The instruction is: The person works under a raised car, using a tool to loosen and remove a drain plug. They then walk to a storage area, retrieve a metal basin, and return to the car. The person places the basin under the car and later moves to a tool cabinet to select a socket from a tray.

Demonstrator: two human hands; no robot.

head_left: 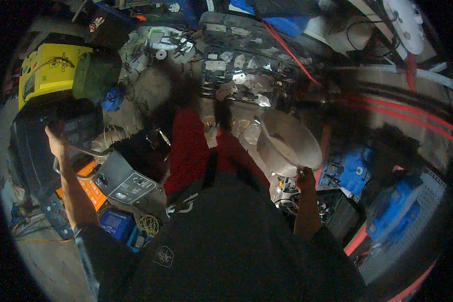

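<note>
At the right, my right hand (305, 177) is closed at the near rim of a wide, pale metal pot (309, 141). A thin bar like a handle crosses the pot's mouth and ends at my fingers. The pot is tilted, with its mouth facing me. Far out to the left, my left hand (58, 140) is raised beside a bent metal tube handle (88, 151). That handle belongs to an orange and grey machine (133, 183). Dim light and shadow hide my left fingers, so I cannot tell whether they grip the tube.
A yellow case (55, 68) stands at the far left above a black box (30, 146). Ahead, a dark tray (221, 30) holds several metal parts. Blue cases (355, 168), red bars (397, 113) and a perforated metal panel (412, 226) crowd the right side. A rope coil (148, 225) lies near-left.
</note>
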